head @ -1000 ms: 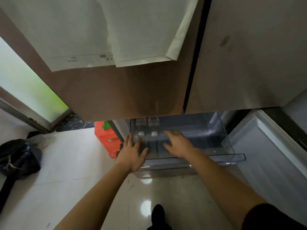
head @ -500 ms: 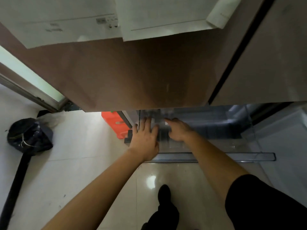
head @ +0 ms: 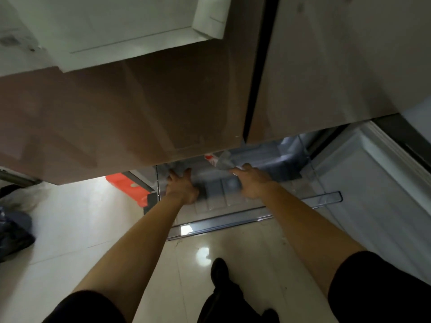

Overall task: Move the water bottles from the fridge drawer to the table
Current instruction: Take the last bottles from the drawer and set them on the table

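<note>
The clear plastic fridge drawer (head: 327, 198) is pulled out under the brown upper fridge doors (head: 140, 117). My right hand (head: 253, 183) grips a clear water bottle with a red label (head: 220, 160) and holds it tilted above the drawer floor, its far end partly under the door edge. My left hand (head: 183, 186) is at the drawer's far left corner, its fingers curled around a second clear bottle (head: 177, 167) that is blurred and mostly hidden by the door edge.
The open lower fridge door (head: 377, 194) stands to the right of the drawer. An orange-red container (head: 126, 185) sits on the floor left of the fridge. A dark bag (head: 14, 229) lies at far left. My shoe (head: 219, 269) is on the glossy tiles.
Both hands went from flat over the bottle caps to closing on the bottles. The right hand has lifted its bottle up and to the right. The view has tilted and moved closer.
</note>
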### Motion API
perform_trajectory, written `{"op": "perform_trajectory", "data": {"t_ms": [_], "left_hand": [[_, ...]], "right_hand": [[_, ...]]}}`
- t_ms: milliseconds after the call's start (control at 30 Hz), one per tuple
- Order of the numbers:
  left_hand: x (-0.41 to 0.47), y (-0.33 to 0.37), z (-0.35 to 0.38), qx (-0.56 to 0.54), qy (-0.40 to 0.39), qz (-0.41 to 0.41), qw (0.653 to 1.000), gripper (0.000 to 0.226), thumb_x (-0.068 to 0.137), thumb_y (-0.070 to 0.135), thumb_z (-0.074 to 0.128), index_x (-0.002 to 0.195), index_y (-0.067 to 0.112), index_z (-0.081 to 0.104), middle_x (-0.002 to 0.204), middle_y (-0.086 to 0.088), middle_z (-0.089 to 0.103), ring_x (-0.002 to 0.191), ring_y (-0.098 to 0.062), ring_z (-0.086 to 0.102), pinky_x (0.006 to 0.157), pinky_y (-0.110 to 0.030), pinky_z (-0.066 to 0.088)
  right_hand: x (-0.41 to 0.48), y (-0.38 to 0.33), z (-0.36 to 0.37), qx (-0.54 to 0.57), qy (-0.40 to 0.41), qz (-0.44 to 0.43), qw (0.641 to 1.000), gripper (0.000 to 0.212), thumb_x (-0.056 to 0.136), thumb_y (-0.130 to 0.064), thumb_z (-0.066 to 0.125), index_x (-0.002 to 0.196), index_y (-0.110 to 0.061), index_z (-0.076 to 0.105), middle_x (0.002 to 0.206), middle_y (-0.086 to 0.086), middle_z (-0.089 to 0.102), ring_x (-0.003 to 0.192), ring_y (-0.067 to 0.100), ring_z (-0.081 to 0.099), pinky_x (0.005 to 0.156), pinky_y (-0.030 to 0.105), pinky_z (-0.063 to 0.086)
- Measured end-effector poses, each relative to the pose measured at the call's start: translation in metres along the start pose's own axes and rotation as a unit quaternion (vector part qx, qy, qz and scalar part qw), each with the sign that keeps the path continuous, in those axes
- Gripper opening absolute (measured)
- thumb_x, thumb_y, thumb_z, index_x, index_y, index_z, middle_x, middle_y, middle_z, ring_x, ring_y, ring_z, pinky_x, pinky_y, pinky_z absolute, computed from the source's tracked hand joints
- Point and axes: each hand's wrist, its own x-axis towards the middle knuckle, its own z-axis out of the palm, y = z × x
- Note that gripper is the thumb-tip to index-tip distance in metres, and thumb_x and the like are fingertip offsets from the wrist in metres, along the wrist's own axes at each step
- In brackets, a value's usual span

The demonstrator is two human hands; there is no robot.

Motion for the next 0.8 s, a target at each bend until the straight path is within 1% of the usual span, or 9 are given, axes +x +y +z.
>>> {"op": "perform_trajectory", "data": {"t_ms": [100,167,333,433,500,567,667,733,800], "left_hand": [[0.005,0.002,-0.001,-0.001,0.009,-0.016,1.000,0.074,0.091,0.032,0.058,0.152,0.016,0.020,0.149,-0.029,0.017,0.134,-0.047,0.027,0.109,-0.048,0.033],[0.007,0.001,0.000,0.006,0.007,-0.016,1.000,0.071,0.090,0.030,0.059,0.149,0.013,0.025,0.147,-0.029,0.020,0.132,-0.046,0.029,0.108,-0.047,0.034],[0.002,-0.006,0.004,0.018,-0.007,0.019,1.000,0.068,0.089,0.031,0.061,0.147,0.020,0.028,0.143,-0.027,0.025,0.130,-0.043,0.035,0.107,-0.046,0.037],[0.001,-0.010,0.008,-0.009,-0.041,0.031,0.999,0.071,0.088,0.032,0.062,0.149,0.026,0.026,0.146,-0.024,0.026,0.132,-0.044,0.035,0.110,-0.048,0.038],[0.001,-0.011,0.007,-0.050,-0.062,0.035,0.996,0.070,0.086,0.027,0.062,0.149,0.027,0.030,0.147,-0.020,0.036,0.132,-0.040,0.041,0.109,-0.048,0.040],[-0.004,-0.010,0.005,-0.069,-0.032,0.029,0.997,0.062,0.087,0.022,0.063,0.144,0.022,0.040,0.142,-0.017,0.046,0.127,-0.036,0.048,0.107,-0.044,0.043],[-0.019,-0.010,0.001,-0.053,0.025,0.031,0.998,0.049,0.089,0.026,0.063,0.133,0.022,0.042,0.131,-0.022,0.048,0.115,-0.040,0.054,0.099,-0.047,0.049],[-0.033,-0.010,-0.001,-0.050,0.062,0.036,0.996,0.040,0.091,0.029,0.061,0.127,0.022,0.043,0.127,-0.023,0.050,0.110,-0.041,0.055,0.095,-0.047,0.051],[-0.049,-0.007,-0.003,-0.050,0.121,0.044,0.990,0.035,0.092,0.029,0.059,0.123,0.021,0.045,0.121,-0.022,0.055,0.107,-0.041,0.057,0.090,-0.044,0.051]], "right_hand": [[0.003,-0.001,-0.001,-0.001,0.002,-0.017,1.000,0.074,0.089,-0.017,0.064,0.152,-0.037,0.028,0.142,0.010,0.037,0.118,0.032,0.051,0.087,0.037,0.050],[0.005,-0.001,0.002,-0.005,-0.005,-0.023,1.000,0.076,0.086,-0.020,0.067,0.150,-0.036,0.029,0.144,0.010,0.032,0.116,0.031,0.052,0.089,0.039,0.053],[0.004,-0.004,0.001,-0.006,-0.028,-0.026,0.999,0.075,0.086,-0.016,0.067,0.150,-0.037,0.033,0.142,0.009,0.035,0.119,0.032,0.051,0.096,0.041,0.051],[0.001,-0.011,0.001,-0.018,-0.049,-0.032,0.998,0.074,0.088,-0.011,0.063,0.151,-0.036,0.034,0.139,0.009,0.043,0.110,0.026,0.055,0.084,0.034,0.054],[-0.003,-0.016,0.003,-0.019,-0.057,-0.035,0.998,0.073,0.087,-0.008,0.062,0.150,-0.034,0.036,0.135,0.010,0.049,0.101,0.023,0.058,0.078,0.032,0.055],[-0.008,-0.020,0.002,-0.024,-0.042,-0.051,0.998,0.066,0.087,-0.009,0.063,0.146,-0.032,0.044,0.134,0.009,0.054,0.106,0.025,0.059,0.085,0.033,0.054],[-0.023,-0.023,-0.006,-0.024,0.009,-0.081,0.996,0.054,0.086,-0.013,0.069,0.134,-0.033,0.056,0.137,0.006,0.052,0.119,0.026,0.053,0.091,0.031,0.045],[-0.034,-0.026,-0.013,-0.039,0.032,-0.098,0.994,0.047,0.084,-0.023,0.075,0.126,-0.033,0.056,0.133,0.006,0.050,0.119,0.026,0.050,0.090,0.032,0.042],[-0.046,-0.033,-0.021,-0.071,0.060,-0.109,0.990,0.040,0.088,-0.030,0.071,0.122,-0.030,0.050,0.125,0.008,0.052,0.113,0.026,0.051,0.087,0.035,0.044]]}}
